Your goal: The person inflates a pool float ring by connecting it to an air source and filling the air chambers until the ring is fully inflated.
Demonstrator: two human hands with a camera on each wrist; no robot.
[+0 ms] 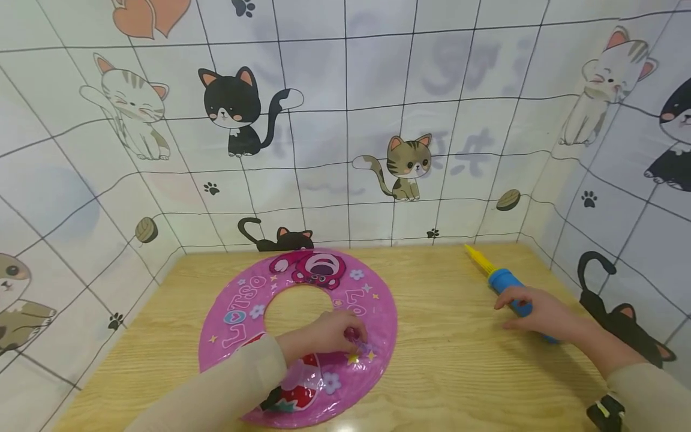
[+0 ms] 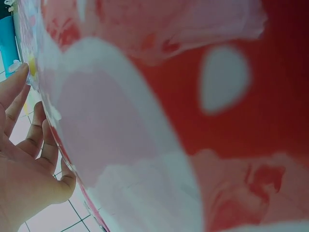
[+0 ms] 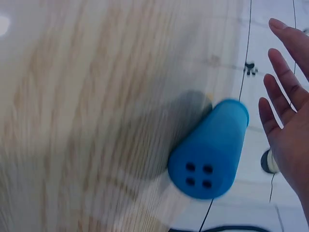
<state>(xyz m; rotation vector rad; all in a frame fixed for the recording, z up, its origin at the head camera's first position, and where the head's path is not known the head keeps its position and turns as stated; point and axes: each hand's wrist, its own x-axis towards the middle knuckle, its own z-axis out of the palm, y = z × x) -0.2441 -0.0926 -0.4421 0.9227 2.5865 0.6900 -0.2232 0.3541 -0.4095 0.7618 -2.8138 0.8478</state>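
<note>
A glossy pink swim ring (image 1: 237, 306) with a bear, strawberries and flowers lies on the table, and fills most of the left wrist view as a red and pink surface (image 2: 135, 111). My left hand (image 1: 329, 333) reaches across it and pinches the small clear valve (image 1: 363, 347) on its right side; the thumb is hidden in the left wrist view. To the right lies a hand pump with a blue body (image 1: 504, 279) and a yellow nozzle (image 1: 477, 258) pointing away. My right hand (image 1: 545, 315) hovers over the pump, fingers apart and loosely bent. The right wrist view shows the pump's holed blue end (image 3: 212, 154) beside the hand.
The wood-grain table (image 1: 432, 336) meets a white gridded cloth (image 1: 335, 120) printed with cats at the back and both sides. A black strap (image 1: 606, 413) sits near my right sleeve.
</note>
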